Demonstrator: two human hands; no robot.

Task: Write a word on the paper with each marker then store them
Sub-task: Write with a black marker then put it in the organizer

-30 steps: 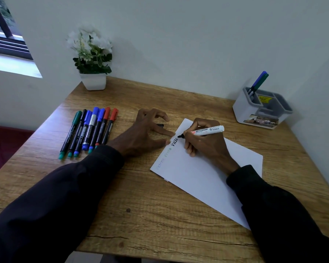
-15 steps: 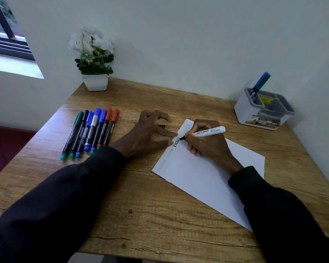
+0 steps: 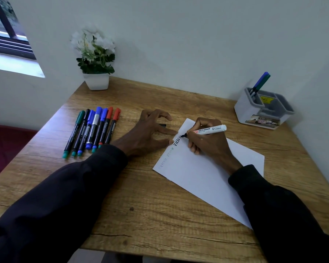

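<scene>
Paper [image 3: 207, 177] lies white and skewed on the wooden desk [image 3: 141, 205], one corner pointing away from you. Take that sheet as your landmark.

Your right hand [image 3: 207, 143] rests on the sheet's far part, its grip clamped on a white-board marker [image 3: 209, 130]. The white barrel slants up and off to the right, and the dark tip touches the sheet near its left edge. The tip sits at the end of a bold black word, with two fainter words running along the same edge nearer to you.

Your left hand [image 3: 148, 133] is on the desk just left of the paper. Its grip is apart, holding nothing, with the fingers spread and arched. The thumb and one fingertip touch the sheet's left edge. A small dark object [image 3: 162, 125] lies under those fingers, also left of the paper, but you cannot tell what it is.

Well to the left of the paper, beyond your left hand, seven capped markers [image 3: 92, 130] lie side by side in a row. Reading toward the paper they are one green, one black, three blue and two red.

Off the paper's far right corner stands a white and grey organiser [image 3: 262, 111] in the desk's corner. A blue and a green marker [image 3: 259, 83] stand tilted in its left compartment.

Far beyond the paper to the left, against the wall, stands a white pot of white flowers [image 3: 96, 80].
</scene>
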